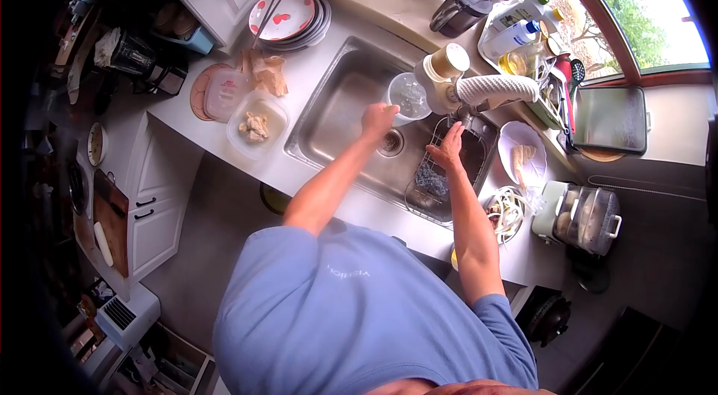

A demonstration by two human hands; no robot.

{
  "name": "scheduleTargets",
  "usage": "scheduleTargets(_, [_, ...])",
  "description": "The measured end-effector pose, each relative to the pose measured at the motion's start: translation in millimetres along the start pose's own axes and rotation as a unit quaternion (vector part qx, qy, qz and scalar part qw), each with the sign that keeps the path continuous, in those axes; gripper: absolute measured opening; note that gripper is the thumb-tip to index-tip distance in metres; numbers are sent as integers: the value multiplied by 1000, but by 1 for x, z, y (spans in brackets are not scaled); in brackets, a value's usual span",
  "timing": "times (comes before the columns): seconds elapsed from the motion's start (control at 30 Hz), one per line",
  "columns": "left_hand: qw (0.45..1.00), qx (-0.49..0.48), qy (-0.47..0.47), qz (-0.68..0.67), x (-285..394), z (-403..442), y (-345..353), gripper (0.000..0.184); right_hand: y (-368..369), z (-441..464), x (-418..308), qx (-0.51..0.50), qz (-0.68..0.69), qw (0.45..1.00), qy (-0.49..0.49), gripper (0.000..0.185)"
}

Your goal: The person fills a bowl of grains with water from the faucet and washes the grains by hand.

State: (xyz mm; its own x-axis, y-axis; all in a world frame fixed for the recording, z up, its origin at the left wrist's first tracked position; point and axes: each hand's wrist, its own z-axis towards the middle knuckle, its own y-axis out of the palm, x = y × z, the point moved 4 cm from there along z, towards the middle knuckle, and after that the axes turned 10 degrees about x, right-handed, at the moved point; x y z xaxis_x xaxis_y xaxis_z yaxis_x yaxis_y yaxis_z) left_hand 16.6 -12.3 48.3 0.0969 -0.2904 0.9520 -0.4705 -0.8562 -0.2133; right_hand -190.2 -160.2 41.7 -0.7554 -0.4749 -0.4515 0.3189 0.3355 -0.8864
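My left hand (380, 120) is closed on the rim of a clear plastic bowl (408, 98) and holds it over the stainless steel sink (338, 92). The bowl is beneath the tap's white-and-beige head (443, 70), which partly hides its right side. Water seems to be in the bowl, though the glare makes this hard to tell. My right hand (447, 145) reaches with outstretched fingers to the base of the tap (465, 114); it holds nothing that I can see. Below that hand, a wire rack (416, 189) with a grey mesh-like scrubber (432, 180) sits in the sink's right part.
Left of the sink stand a plastic container of pale food pieces (254, 127), a lid (226, 87) and stacked plates with chopsticks (288, 15). To the right are a white leaf-shaped dish (516, 142), a bowl of peelings (505, 214) and a steamer (576, 215). Bottles (516, 35) line the windowsill.
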Motion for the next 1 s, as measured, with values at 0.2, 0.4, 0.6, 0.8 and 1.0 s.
scheduleTargets(0.2, [1000, -8, -3, -5, -8, 4, 5, 42, 2, 1, 1, 2, 10, 1000, 12, 127])
scheduleTargets(0.4, [1000, -22, -6, 15, -2, 1, 3, 42, 7, 3, -8, 44, -10, 998, 34, 124])
scheduleTargets(0.6, [1000, -8, 1, -11, -8, 4, -1, 39, 4, 15, -31, 91, -92, 990, 61, 116])
scheduleTargets(0.8, [998, -20, -28, -46, 0, 2, -18, 37, -2, 19, -46, 137, -117, 982, 55, 112])
scheduleTargets(1.0, [996, -12, -64, -53, 9, 6, -27, 33, -2, 24, -29, 118, -66, 990, 27, 114])
